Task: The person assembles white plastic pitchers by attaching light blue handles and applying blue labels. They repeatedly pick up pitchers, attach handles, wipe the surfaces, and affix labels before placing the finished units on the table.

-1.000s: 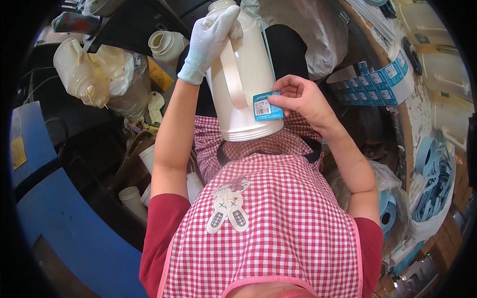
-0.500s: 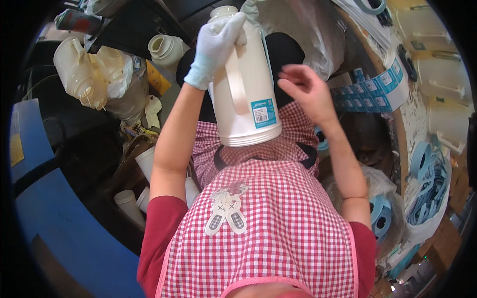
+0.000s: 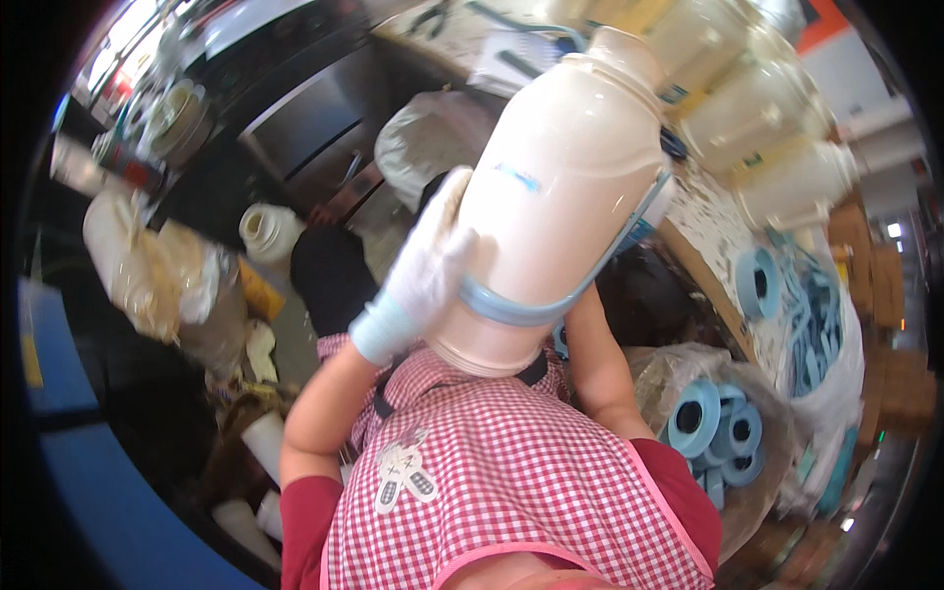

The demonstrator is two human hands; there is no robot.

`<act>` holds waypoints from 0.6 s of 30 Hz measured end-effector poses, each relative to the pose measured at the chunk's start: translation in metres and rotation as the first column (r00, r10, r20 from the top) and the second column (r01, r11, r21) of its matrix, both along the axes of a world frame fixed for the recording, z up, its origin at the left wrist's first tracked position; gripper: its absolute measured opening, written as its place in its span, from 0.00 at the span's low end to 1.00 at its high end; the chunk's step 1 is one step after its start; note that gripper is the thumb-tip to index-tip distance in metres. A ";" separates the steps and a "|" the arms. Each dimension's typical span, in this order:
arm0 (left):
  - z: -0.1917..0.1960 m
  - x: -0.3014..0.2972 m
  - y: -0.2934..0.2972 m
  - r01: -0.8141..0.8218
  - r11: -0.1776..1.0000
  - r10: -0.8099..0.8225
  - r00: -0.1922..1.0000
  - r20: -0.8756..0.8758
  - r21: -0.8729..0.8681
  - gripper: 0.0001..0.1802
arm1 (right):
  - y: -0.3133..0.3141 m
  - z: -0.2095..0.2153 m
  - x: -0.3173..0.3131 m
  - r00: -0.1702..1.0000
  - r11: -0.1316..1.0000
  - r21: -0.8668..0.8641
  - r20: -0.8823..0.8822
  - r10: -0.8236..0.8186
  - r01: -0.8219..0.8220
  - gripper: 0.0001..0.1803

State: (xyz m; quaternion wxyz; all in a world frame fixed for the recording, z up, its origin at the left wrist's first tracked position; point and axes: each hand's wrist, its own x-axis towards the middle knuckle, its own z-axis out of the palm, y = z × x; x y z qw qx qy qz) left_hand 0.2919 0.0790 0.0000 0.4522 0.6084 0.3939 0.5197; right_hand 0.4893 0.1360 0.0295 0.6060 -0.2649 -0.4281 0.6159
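Note:
A large cream plastic jug (image 3: 551, 187) hangs tilted in front of me, its neck toward the upper right and its ringed base over my lap. A light blue strap (image 3: 521, 313) runs around the lower body and up the right side. My left hand (image 3: 418, 270), in a white glove with a pale blue cuff, presses its palm and fingers on the jug's left side. The jug hides my bare right hand; only that forearm (image 3: 600, 359) shows below it. A bit of blue label shows past the jug's right edge.
Several more cream jugs (image 3: 757, 113) stand on the bench at the upper right. Blue ring-shaped parts (image 3: 713, 428) fill a clear bag at my right, beside a sack of blue strips (image 3: 811, 329). Jug shells (image 3: 128, 256) are piled at the left, above a blue panel (image 3: 108, 501).
The jug has turned and moved right and up, so its handle and most of its label are hidden. My left hand shifted from the top to its side; my right hand went behind it.

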 end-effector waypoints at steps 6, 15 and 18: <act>0.026 0.047 0.012 0.096 0.990 -0.089 0.994 -0.071 0.100 0.34 | -0.015 0.056 0.157 0.737 0.700 0.362 0.051 -0.674 0.615 0.34; 0.001 0.083 0.075 0.234 0.971 -0.238 0.957 -0.164 -0.044 0.25 | -0.039 0.071 0.336 0.547 0.517 0.254 -0.064 -0.835 0.818 0.29; 0.008 0.096 0.102 0.261 0.965 -0.254 0.933 -0.255 -0.009 0.24 | 0.003 0.035 0.340 0.303 0.306 0.368 0.066 -0.951 0.878 0.17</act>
